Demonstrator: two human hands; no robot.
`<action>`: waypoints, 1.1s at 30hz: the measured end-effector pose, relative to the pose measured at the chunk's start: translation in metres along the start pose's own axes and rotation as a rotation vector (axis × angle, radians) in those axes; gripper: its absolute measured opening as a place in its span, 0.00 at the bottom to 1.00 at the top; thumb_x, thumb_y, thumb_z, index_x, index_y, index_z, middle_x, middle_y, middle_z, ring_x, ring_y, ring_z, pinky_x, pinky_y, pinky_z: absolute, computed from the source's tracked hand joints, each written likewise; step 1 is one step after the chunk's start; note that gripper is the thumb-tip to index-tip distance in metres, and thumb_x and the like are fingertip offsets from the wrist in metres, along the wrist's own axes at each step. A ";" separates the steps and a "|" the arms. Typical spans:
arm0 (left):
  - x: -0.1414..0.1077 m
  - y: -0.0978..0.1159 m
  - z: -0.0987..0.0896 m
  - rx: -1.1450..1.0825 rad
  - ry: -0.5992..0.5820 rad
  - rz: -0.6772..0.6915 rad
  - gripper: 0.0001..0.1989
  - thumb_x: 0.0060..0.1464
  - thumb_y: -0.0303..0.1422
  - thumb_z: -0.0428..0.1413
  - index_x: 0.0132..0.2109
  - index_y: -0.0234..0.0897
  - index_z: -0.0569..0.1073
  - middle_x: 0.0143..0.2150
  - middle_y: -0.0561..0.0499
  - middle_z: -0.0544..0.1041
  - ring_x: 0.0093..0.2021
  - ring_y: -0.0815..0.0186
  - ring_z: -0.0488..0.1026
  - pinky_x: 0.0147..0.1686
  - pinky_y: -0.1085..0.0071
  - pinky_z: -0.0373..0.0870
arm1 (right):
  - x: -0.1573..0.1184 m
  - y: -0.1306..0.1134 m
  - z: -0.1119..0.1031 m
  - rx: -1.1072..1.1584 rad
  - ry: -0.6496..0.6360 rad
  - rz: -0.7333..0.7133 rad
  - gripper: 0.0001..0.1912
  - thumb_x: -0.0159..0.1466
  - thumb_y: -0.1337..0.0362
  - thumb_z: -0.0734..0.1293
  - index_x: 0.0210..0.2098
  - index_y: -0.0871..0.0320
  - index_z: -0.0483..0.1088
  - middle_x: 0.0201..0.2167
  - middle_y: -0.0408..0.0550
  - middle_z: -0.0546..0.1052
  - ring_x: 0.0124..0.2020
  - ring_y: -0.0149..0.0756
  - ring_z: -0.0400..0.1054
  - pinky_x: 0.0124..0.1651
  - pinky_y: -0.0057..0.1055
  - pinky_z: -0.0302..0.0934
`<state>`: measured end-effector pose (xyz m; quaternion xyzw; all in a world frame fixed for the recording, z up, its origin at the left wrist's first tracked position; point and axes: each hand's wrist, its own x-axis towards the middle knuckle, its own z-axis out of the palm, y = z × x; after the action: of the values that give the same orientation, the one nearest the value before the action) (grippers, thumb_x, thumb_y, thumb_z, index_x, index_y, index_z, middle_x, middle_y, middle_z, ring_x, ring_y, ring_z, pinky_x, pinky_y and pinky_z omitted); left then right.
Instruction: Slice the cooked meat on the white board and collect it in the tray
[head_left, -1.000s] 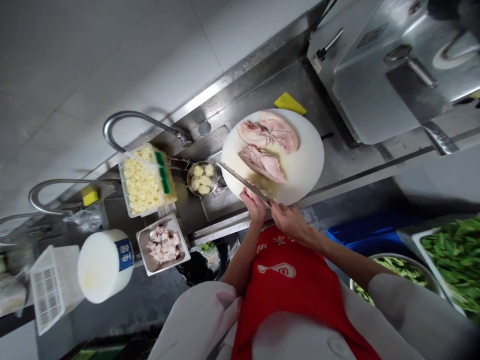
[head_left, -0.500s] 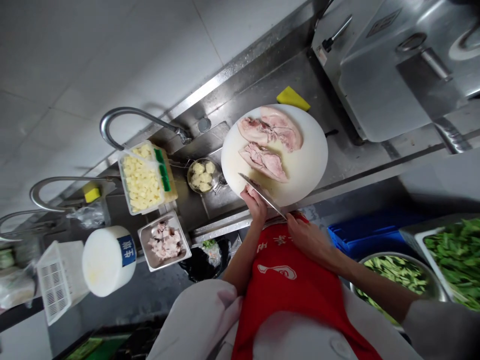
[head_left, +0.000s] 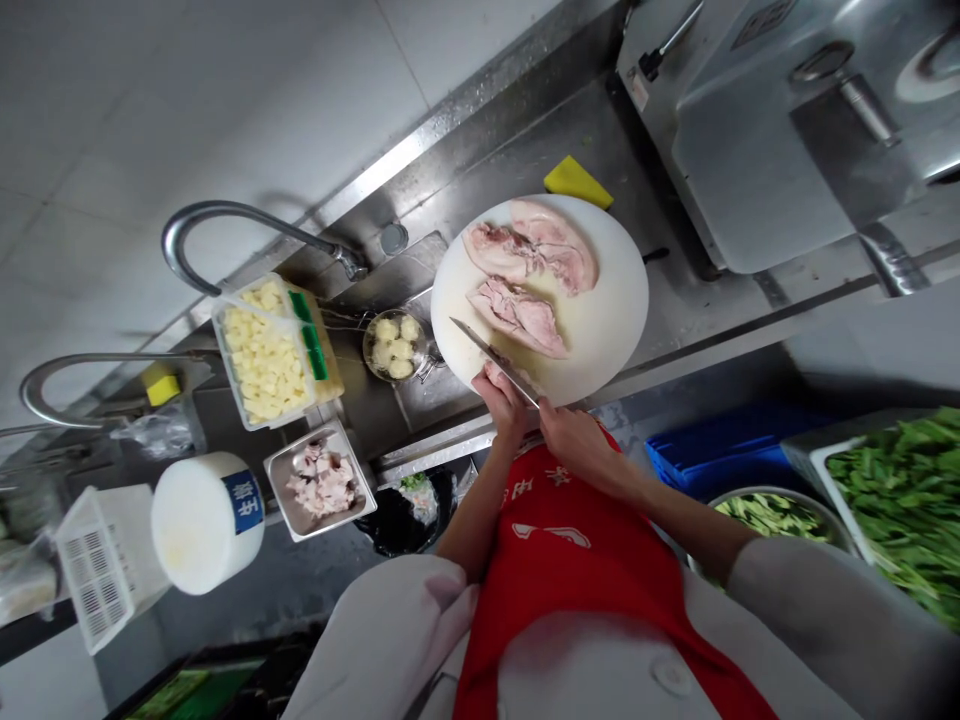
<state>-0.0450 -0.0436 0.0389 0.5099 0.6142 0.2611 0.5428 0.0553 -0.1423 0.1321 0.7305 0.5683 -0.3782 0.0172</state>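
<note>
On a round white cutting board (head_left: 607, 350) lie a large piece of pale meat (head_left: 559, 245) at the far side and a smaller slab of meat (head_left: 521, 315) in the middle. My right hand (head_left: 574, 440) grips a knife (head_left: 491, 355) at the board's near edge, its blade pointing to the upper left. Just below the blade, my left hand (head_left: 501, 400) is closed on a small piece of meat (head_left: 496, 375), which the fingers and blade partly hide. Left of the board sits a metal tray (head_left: 365, 505) holding cut meat (head_left: 322, 480).
A plastic tub of pale cubes (head_left: 262, 355) and a pot of round pale pieces (head_left: 394, 345) stand left of the board. Behind it lies a yellow sponge (head_left: 577, 182). A metal machine (head_left: 757, 180) is at the right. Leafy greens (head_left: 900, 500) fill a container lower right.
The knife and my right hand have shifted up and left, bringing the blade further over the board. My left hand stays on the small piece of meat. The view has tilted slightly.
</note>
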 end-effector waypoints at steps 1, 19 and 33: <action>0.000 0.000 0.000 0.015 0.024 0.031 0.26 0.66 0.48 0.47 0.61 0.34 0.56 0.63 0.38 0.61 0.65 0.59 0.59 0.67 0.59 0.56 | 0.002 0.000 -0.001 0.009 0.005 -0.002 0.21 0.71 0.69 0.47 0.58 0.66 0.61 0.39 0.60 0.80 0.40 0.47 0.76 0.40 0.35 0.63; -0.002 0.002 -0.014 0.104 0.073 0.193 0.37 0.51 0.46 0.63 0.62 0.35 0.60 0.57 0.39 0.69 0.58 0.56 0.69 0.59 0.62 0.65 | 0.050 -0.010 -0.013 0.043 -0.015 0.073 0.20 0.73 0.64 0.47 0.57 0.62 0.60 0.41 0.59 0.79 0.43 0.45 0.76 0.43 0.32 0.61; 0.046 0.033 -0.082 0.451 -0.176 0.442 0.21 0.53 0.35 0.63 0.53 0.40 0.69 0.48 0.45 0.74 0.48 0.58 0.71 0.52 0.61 0.68 | 0.023 0.050 0.008 0.115 0.107 0.051 0.13 0.72 0.60 0.53 0.42 0.57 0.66 0.31 0.49 0.79 0.31 0.37 0.71 0.31 0.30 0.44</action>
<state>-0.1052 0.0283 0.0715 0.7589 0.4816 0.1849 0.3973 0.0949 -0.1451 0.0926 0.7637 0.5271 -0.3699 -0.0456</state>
